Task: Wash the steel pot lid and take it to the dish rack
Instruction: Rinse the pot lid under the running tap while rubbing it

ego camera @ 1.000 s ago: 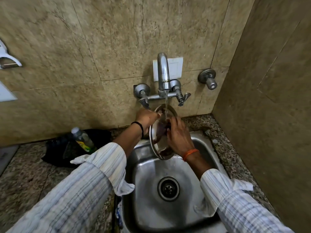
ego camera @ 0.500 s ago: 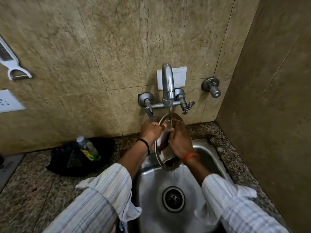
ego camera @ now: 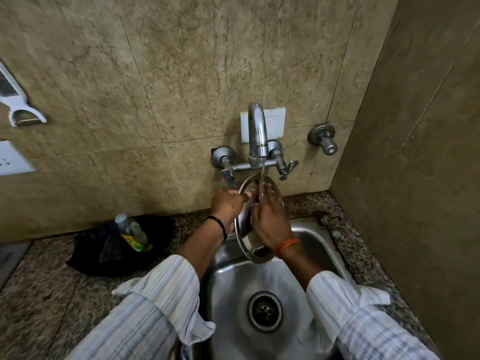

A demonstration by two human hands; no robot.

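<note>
The round steel pot lid [ego camera: 246,237] stands on edge above the steel sink [ego camera: 233,294], right under the wall tap [ego camera: 257,141], whose water runs onto its top. My left hand [ego camera: 227,203] grips the lid's left rim. My right hand [ego camera: 270,219] lies flat against the lid's inner face with the fingers spread and covers much of it. No dish rack is in view.
A soap bottle [ego camera: 133,233] leans in a black bag [ego camera: 117,245] on the granite counter left of the sink. The drain [ego camera: 264,311] sits in the sink's middle. A tiled side wall [ego camera: 415,178] closes the right. A white peeler [ego camera: 20,110] hangs at far left.
The view has tilted upward, so tap and hands sit lower in the frame. Both hands stay on the lid under the running water; the right hand has shifted slightly on its face.
</note>
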